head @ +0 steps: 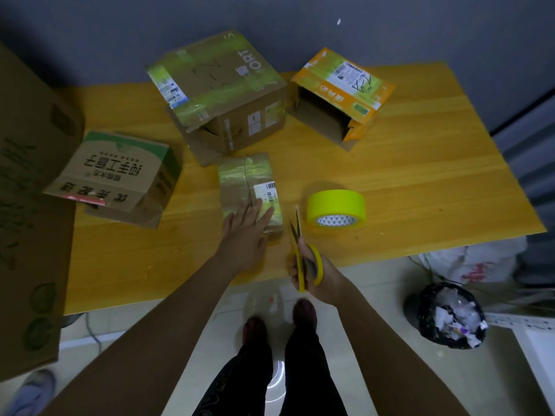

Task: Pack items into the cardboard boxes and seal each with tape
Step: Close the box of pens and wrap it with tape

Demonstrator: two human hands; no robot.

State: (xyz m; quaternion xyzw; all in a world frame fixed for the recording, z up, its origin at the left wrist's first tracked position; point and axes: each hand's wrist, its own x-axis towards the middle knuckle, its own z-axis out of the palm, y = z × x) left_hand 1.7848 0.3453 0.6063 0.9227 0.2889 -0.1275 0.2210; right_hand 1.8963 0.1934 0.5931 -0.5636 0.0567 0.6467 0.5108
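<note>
The small taped box [250, 190] lies flat near the front-centre of the wooden table [420, 175], closed, with bands of glossy tape across its top and a white barcode label at its right side. The left hand [249, 232] rests on its near end with fingers straight and spread, pressing down rather than gripping. Judged from its size and the flat hand that steadies it, the box is probably light. Its cardboard walls should be stiff enough to take a grasp across the two long sides. The taped faces look slick, so a hold on bare cardboard edges or corners is likely more secure.

The right hand [315, 274] holds the yellow-handled scissors [303, 253], fingers curled through and around the loops. The blades stand slightly apart and point away from the person, just right of the box and apart from it.

One roll of yellow-green tape [336, 207] lies on its side just beyond the blade tips, near the box.

Count of cartons on the table: four. These are the small taped box, one large brown box [216, 94] behind it, one orange box [339, 94] lying open toward the person at rear right, and one green-and-white printed box [117, 172] tipped at the left. A fifth, much larger carton [27, 205] fills the left edge of the view. One lined waste bin [450, 316] stands on the floor to the right.
</note>
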